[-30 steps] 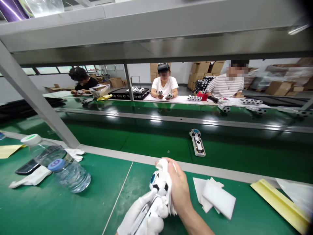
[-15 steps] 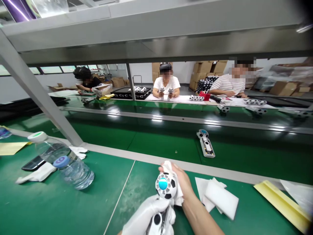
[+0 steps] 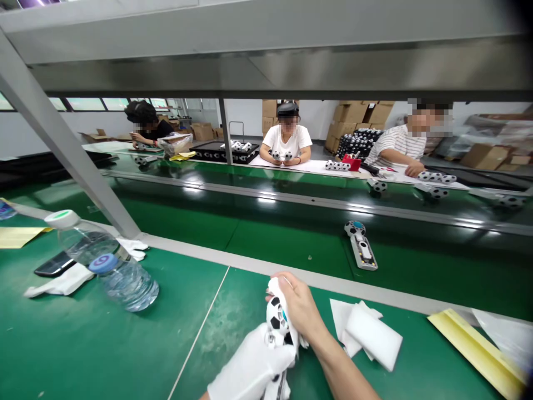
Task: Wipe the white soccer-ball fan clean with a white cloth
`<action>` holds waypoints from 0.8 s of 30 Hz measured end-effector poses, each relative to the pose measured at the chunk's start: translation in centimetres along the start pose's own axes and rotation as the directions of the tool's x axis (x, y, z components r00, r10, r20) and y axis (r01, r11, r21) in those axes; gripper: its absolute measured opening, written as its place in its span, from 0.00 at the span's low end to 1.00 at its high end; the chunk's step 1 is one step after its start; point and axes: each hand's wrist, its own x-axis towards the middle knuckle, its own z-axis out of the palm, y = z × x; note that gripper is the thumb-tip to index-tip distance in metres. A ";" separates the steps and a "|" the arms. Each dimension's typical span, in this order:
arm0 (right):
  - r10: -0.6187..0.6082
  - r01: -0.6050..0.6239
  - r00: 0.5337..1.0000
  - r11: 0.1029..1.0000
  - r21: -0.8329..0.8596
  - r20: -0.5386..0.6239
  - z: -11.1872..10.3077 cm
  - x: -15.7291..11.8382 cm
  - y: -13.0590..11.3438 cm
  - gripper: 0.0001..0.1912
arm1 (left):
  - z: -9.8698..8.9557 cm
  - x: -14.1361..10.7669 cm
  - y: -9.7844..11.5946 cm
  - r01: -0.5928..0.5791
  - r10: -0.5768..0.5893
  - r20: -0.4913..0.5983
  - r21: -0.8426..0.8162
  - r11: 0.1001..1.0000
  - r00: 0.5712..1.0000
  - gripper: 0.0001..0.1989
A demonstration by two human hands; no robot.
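My left hand [image 3: 252, 358], in a white glove, is closed around the handle of a handheld device with a soccer-ball head [image 3: 273, 314]. The head is white with black patches and has a blue disc, now partly covered. My bare right hand [image 3: 303, 306] grips a white cloth [image 3: 273, 285] and presses it against the head's right side. Its fingertips are partly hidden behind the cloth. Right of my hands, a white foam block [image 3: 377, 337] lies over white sheets [image 3: 342, 321]. A similar device [image 3: 361, 247] with its handle's inside exposed lies on the green conveyor [image 3: 266, 244].
Two bottles, one clear [image 3: 130, 286], stand left beside a phone [image 3: 56, 263] and white gloves [image 3: 62, 281]. A yellow folded sheet [image 3: 474, 353] lies right. A slanted metal post [image 3: 79, 133] and overhead beam [image 3: 266, 69] frame the bench. Several co-workers [image 3: 287, 139] sit across the conveyor.
The device's head has turned, so its blue disc faces right, toward the cloth. My right hand has shifted over the head's side. On the conveyor, the device appears slightly farther right.
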 end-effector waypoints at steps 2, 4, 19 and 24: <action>0.133 -0.117 0.991 0.948 0.296 -0.034 -0.5 0.6 0.6 0.19 | 0.6 0.5 0.5 0.050 -0.050 0.028 -0.027 0.998 0.998 0.18; 0.195 -0.145 0.978 0.884 0.445 -0.069 -0.9 0.8 0.9 0.20 | 1.1 1.2 1.0 0.097 -0.095 0.047 -0.054 0.994 0.994 0.19; 0.251 -0.107 0.965 0.636 0.764 -0.074 -1.3 1.2 2.2 0.10 | 0.1 1.9 2.0 0.171 -0.175 -0.009 -0.169 0.971 0.984 0.19; 0.253 -0.097 0.964 0.611 0.786 -0.077 -1.2 1.2 2.2 0.09 | 0.2 2.0 2.3 0.146 -0.158 -0.051 -0.183 0.972 0.986 0.21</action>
